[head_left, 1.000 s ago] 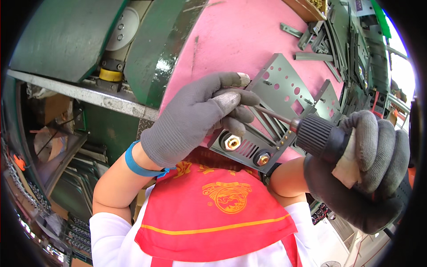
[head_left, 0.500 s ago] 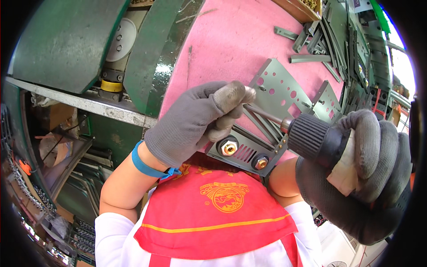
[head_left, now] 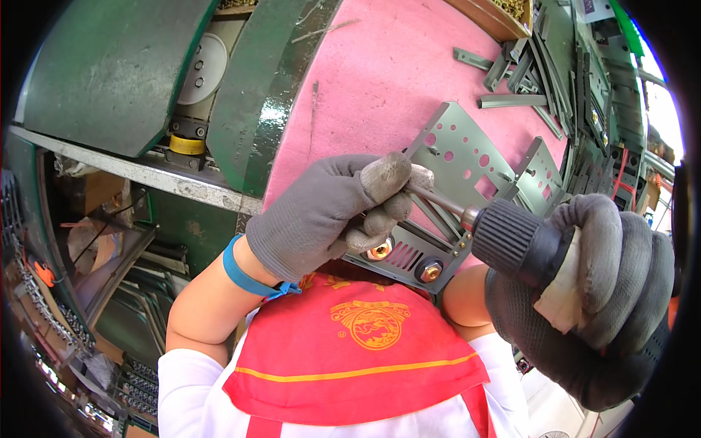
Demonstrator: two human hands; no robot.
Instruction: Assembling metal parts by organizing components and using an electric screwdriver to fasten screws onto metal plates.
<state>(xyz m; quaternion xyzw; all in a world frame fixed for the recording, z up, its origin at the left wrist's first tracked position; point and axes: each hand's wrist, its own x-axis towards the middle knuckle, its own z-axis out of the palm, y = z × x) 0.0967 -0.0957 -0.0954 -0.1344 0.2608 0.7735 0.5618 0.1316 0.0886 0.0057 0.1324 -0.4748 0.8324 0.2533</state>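
Since a second ago both hands slid slightly right; driver tip stays under left fingers. Left hand [head_left: 321, 215], grey glove, fingers pinched closed on the screwdriver bit [head_left: 437, 198] over the grey perforated metal bracket [head_left: 467, 157], which lies on the pink table [head_left: 380, 80]. Right hand [head_left: 591, 306] wrapped tight around the power driver [head_left: 515, 241]. Two brass nuts [head_left: 380, 251] on bracket's near edge. Loose grey metal strips [head_left: 511, 73] upper right. Green machine housing [head_left: 117, 66] left, yellow ring [head_left: 187, 144] below it.
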